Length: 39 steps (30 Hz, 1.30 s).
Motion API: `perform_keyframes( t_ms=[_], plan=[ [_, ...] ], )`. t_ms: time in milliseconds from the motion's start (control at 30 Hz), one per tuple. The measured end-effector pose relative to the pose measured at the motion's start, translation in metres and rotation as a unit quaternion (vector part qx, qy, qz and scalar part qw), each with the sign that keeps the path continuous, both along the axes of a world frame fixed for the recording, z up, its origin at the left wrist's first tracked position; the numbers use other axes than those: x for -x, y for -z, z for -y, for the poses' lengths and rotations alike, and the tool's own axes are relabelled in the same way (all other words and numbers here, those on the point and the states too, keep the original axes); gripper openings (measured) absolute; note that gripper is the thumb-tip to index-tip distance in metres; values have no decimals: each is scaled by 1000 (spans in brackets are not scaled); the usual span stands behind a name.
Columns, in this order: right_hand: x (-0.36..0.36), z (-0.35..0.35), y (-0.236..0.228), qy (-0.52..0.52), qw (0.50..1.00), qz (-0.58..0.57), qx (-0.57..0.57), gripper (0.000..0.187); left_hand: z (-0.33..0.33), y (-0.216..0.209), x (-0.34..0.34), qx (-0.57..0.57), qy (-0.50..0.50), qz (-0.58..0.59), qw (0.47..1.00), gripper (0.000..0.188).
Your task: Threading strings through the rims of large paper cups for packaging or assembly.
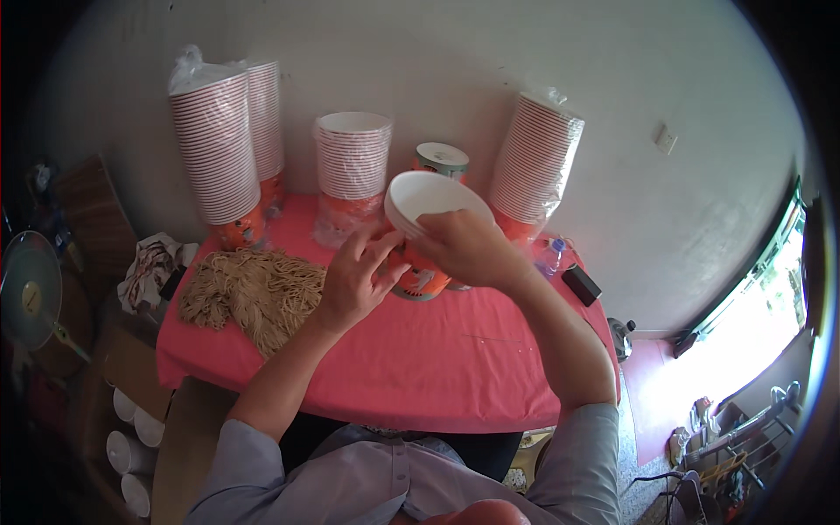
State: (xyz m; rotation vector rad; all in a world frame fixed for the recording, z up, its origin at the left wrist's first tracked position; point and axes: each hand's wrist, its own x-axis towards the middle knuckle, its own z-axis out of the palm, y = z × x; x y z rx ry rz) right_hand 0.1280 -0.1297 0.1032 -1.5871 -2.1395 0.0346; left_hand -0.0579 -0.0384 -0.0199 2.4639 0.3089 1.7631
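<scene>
A small stack of white-rimmed paper buckets with orange printed sides stands tilted over the middle of the table. My right hand grips its near rim, the fingers curled over the edge and partly inside. At the stack's left side, my left hand has its fingers spread, the tips close to or touching the outer wall. The orange lower part of a bucket shows beneath my hands. Just behind stands a green-and-white bucket, upside down or lidded. How many buckets are nested is hidden by my hands.
Tall plastic-wrapped bucket stacks stand at the back left, back middle and back right. A heap of beige strings lies left on the red tablecloth. A bottle and black box sit right.
</scene>
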Motion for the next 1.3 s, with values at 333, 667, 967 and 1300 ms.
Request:
perform_keyframes(
  t_ms=[333, 667, 967, 1300],
  plan=[
    [27, -54, 80, -24, 999, 21, 32, 27, -18, 64, 43, 44, -95, -105, 989, 48],
    [28, -19, -53, 33, 993, 12, -114, 31, -52, 68, 2, 66, -64, -122, 988, 39],
    [29, -28, -28, 49, 995, 18, -82, 35, -33, 31, 15, 145, -73, 66, 985, 36],
    [101, -83, -2, -59, 995, 73, -37, 32, -36, 1, 87, 25, -151, 59, 986, 51]
  ],
)
